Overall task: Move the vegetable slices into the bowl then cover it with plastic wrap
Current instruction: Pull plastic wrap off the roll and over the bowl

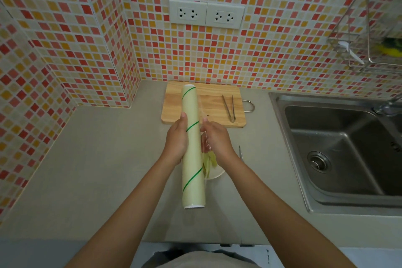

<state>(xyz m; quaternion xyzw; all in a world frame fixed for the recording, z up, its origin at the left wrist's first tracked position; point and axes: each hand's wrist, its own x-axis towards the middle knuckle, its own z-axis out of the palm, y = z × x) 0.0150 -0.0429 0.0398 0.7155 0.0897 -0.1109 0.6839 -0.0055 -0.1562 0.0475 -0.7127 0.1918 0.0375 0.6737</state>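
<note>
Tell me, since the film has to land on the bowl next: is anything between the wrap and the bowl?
Nothing visible. The plastic wrap roll, gripped by the left hand, hangs directly over the bowl; the right hand pinches the film edge. The tongs lie apart on the cutting board.

Tongs [229, 107] lie on the board [212, 102] at the far surface [97, 159]; bowl [214, 173] nearer, sink [339, 150] right.

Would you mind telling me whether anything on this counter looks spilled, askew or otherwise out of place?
Nothing stands out. The cutting board is bare except for the tongs, the vegetable slices sit inside the bowl, and the left hand holds the plastic wrap roll above it.
</note>
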